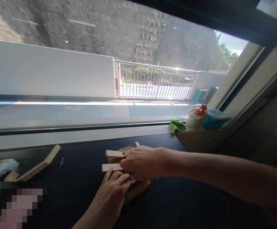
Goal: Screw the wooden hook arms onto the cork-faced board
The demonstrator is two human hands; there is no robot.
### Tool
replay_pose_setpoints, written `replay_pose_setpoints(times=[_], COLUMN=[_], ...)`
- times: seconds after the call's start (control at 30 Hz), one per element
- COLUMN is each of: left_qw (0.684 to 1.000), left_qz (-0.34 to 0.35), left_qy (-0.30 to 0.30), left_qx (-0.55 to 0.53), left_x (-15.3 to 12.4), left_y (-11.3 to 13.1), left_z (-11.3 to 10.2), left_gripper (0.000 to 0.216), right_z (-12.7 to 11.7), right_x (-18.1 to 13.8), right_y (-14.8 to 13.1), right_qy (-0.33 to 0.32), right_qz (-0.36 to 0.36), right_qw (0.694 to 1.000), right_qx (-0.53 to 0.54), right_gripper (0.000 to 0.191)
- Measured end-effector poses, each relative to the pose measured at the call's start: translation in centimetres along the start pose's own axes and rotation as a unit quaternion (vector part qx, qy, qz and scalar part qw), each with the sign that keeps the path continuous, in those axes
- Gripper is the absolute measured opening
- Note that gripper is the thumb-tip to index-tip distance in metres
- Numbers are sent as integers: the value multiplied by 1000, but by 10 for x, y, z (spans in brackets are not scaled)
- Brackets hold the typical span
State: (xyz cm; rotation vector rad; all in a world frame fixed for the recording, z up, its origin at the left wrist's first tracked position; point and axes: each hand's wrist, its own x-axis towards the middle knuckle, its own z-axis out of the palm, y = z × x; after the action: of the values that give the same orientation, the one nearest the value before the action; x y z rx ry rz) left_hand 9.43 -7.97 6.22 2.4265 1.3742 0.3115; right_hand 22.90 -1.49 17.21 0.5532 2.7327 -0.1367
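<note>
On the dark table, two pale wooden strips, a far one [114,154] and a near one [108,167], lie across rough brown wood pieces [138,191]. My left hand [113,192] is at the near strip, its fingers curled over the strip's edge and pressing on it. A small dark bit shows by its fingertips, too small to name. My right hand [144,163] reaches in from the right and is closed over the strips' right ends. Its fingertips and whatever they grip are hidden.
To the left are a bent wooden piece [40,165], a few metal screws or nails [61,163] and a pale device [1,170]. A green cloth [176,126], a bottle with an orange cap [196,118] and a teal box [216,119] stand by the window.
</note>
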Motion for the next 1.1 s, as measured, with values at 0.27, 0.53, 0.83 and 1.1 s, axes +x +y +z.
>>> replay_pose_setpoints(times=[0.27,0.53,0.83,1.1], left_qw=[999,994,993,994], left_qz=[-15,-61,-68,-72], left_qy=[-10,73,77,59], left_qx=[28,56,54,53], left_x=[0,17,27,29], left_y=[3,0,-3,0], left_z=[-4,-9,0,-6], left_gripper=[49,12,15,23], right_z=[-6,-1,2,7], right_x=[-9,-8,-8,-2], right_y=[2,5,5,8], right_qy=[-12,-3,8,37], right_qz=[37,20,31,41], right_qw=[999,999,999,998], right_qx=[25,26,35,10], right_gripper=[20,18,18,21])
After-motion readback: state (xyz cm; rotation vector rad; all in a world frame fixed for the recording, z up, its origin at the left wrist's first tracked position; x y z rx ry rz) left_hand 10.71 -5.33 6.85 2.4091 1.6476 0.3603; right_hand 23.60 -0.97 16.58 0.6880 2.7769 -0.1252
